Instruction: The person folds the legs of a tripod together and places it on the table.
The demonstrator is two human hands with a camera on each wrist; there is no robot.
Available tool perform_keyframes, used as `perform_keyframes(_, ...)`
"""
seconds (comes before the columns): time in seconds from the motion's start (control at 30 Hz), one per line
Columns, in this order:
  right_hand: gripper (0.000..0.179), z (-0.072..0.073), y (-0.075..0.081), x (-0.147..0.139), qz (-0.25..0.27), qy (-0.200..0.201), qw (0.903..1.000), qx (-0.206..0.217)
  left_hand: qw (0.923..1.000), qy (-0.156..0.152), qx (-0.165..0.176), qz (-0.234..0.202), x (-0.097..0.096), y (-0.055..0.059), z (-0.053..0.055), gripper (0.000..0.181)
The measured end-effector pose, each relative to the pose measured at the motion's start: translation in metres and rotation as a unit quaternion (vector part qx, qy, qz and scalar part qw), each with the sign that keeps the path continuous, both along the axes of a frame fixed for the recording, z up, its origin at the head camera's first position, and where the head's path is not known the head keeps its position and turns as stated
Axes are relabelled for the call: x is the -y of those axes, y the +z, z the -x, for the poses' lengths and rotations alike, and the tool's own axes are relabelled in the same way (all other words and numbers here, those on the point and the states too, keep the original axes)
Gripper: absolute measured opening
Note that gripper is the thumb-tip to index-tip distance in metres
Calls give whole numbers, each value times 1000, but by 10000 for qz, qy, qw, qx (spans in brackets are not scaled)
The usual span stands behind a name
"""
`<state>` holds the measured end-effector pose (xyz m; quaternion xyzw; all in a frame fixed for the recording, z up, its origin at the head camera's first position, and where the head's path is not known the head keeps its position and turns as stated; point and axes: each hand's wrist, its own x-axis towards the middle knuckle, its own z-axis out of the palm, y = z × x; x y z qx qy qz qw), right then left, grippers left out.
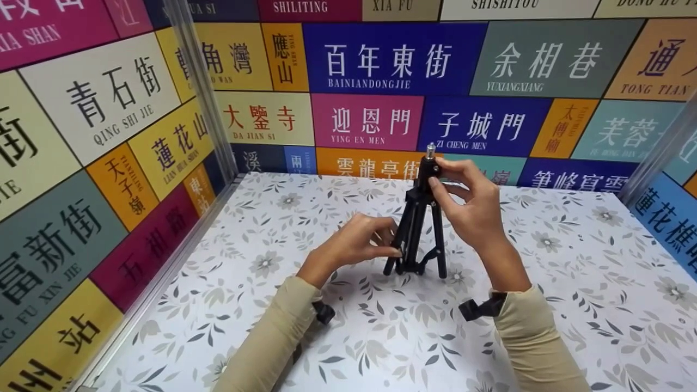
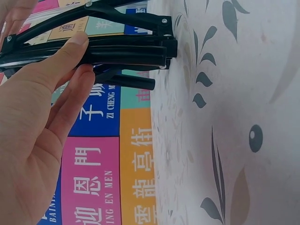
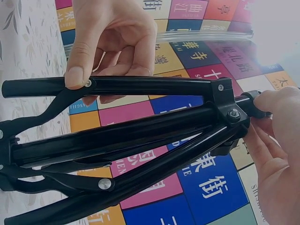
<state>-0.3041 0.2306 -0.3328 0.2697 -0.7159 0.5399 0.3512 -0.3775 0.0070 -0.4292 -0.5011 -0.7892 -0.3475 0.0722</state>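
Note:
A small black tripod (image 1: 413, 228) with a silver screw tip stands on the patterned table, its legs only partly spread. My left hand (image 1: 359, 239) pinches one leg near its lower end; in the left wrist view the thumb (image 2: 70, 49) lies along that black leg. Up top, my right hand (image 1: 471, 201) grips the collar below the screw tip with thumb and fingers. The right wrist view shows the tripod's legs and braces (image 3: 105, 184) close up, the left hand (image 3: 112, 37) on one leg and the right hand (image 3: 276, 136) at the top end.
White tabletop (image 1: 261, 305) printed with grey leaves and flowers. Behind and to the left stand walls of coloured street-name panels (image 1: 392, 60), with a clear plastic corner strip (image 1: 204, 98). Dark straps with black mounts (image 1: 479, 307) sit on both wrists.

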Motion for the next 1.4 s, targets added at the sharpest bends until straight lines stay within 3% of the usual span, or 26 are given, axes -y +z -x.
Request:
perform_keyframes(0.67, 33, 0, 0, 0, 29, 27, 10000, -15, 9996, 174, -220, -20, -7, -4, 0, 24)
perform_keyframes(0.9, 33, 1, -1, 0, 23, 64, 9999, -115, 9998, 3, -4, -185, -8, -4, 1, 25)
perform_keyframes(1.4, 33, 0, -1, 0, -6, 67, 9999, -77, 9996, 114, 18, -264, -11, -7, 1, 24)
